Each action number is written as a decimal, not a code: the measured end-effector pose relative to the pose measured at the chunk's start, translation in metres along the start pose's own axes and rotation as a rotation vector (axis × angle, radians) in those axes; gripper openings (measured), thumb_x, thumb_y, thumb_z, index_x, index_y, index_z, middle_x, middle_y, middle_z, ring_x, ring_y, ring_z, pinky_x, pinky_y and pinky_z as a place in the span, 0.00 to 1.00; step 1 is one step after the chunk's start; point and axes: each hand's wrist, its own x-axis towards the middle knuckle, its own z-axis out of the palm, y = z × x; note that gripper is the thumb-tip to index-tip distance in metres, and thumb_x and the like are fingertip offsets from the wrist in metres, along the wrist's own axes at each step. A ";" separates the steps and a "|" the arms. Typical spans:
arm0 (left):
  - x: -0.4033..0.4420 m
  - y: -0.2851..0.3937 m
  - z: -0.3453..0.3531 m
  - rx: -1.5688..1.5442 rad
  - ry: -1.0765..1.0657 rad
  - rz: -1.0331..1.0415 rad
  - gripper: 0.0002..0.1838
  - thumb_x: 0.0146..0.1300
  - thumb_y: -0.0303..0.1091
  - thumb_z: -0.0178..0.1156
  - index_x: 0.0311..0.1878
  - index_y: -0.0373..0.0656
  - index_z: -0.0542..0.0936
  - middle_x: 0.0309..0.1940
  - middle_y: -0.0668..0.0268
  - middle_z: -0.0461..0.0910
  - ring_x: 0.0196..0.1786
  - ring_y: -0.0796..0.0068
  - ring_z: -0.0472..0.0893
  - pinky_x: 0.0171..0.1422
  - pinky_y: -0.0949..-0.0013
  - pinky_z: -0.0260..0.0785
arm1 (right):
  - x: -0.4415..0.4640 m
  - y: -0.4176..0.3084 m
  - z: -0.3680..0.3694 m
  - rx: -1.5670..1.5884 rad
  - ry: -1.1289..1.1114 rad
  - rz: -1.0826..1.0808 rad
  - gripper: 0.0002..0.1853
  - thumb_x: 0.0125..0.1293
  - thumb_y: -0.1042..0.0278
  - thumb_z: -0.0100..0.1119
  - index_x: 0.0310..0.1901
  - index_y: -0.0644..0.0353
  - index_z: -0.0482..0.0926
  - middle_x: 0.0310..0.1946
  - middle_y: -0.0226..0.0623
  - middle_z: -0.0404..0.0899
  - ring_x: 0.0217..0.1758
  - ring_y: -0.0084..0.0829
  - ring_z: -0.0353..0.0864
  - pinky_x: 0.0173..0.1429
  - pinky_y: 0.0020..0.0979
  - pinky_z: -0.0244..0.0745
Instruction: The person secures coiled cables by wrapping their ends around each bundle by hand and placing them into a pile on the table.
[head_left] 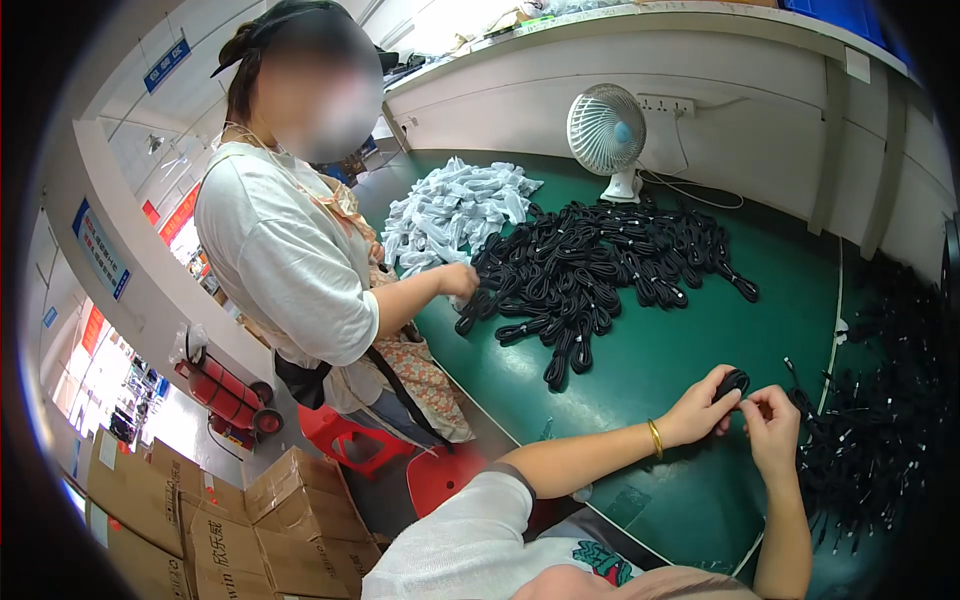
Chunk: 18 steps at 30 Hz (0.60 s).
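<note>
Above the green table, my left hand (698, 408), with a gold bangle at its wrist, is closed around a coiled black cable (735, 382). Close beside it, my right hand (772, 420) has its thumb and fingertips pinched together at the coil's edge; what they grip is too small to make out. To the right of my hands lies a spread of loose black cables (870, 430) with small light-coloured ends. Further back on the table is a heap of bundled black cables (590, 265).
A co-worker (290, 220) stands at left, one hand (458, 282) by the bundles. White plastic-wrapped packets (450, 212) are piled behind them. A small fan (607, 130) stands against the wall. Red stools (440, 482) and cardboard boxes (215, 545) occupy the floor.
</note>
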 end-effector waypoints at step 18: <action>0.002 0.035 -0.006 -0.042 -0.088 -0.254 0.10 0.66 0.38 0.46 0.42 0.41 0.66 0.20 0.68 0.71 0.17 0.81 0.70 0.21 0.78 0.65 | -0.004 -0.030 -0.023 0.024 0.112 -0.095 0.03 0.56 0.77 0.56 0.28 0.66 0.74 0.17 0.30 0.73 0.20 0.16 0.67 0.24 0.21 0.63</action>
